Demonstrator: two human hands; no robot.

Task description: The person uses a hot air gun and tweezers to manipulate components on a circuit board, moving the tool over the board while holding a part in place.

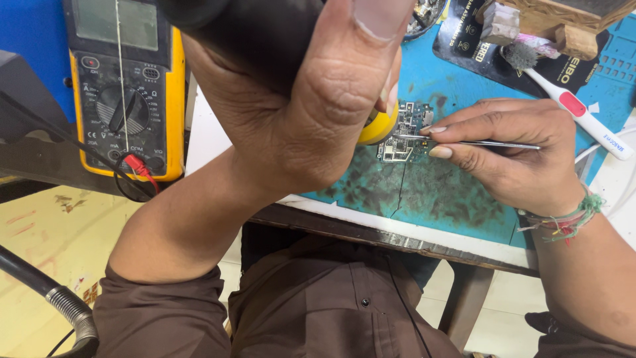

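Observation:
My left hand [311, 99] is raised close to the camera and grips a thick black tool handle [245, 33] whose yellow tip [379, 126] points down at a small circuit board [407, 132]. The board lies on a stained teal work mat [424, 192]. My right hand [513, 156] pinches thin metal tweezers [477, 143], and their points touch the board's right side. The left hand hides part of the board and the tool's nozzle.
A yellow and black multimeter [126, 86] with red and black leads stands at the left. A white and red brush [570, 106] lies at the back right near a wooden block [563, 26]. A ribbed hose [59, 305] runs at the lower left. The table edge [397, 235] crosses below.

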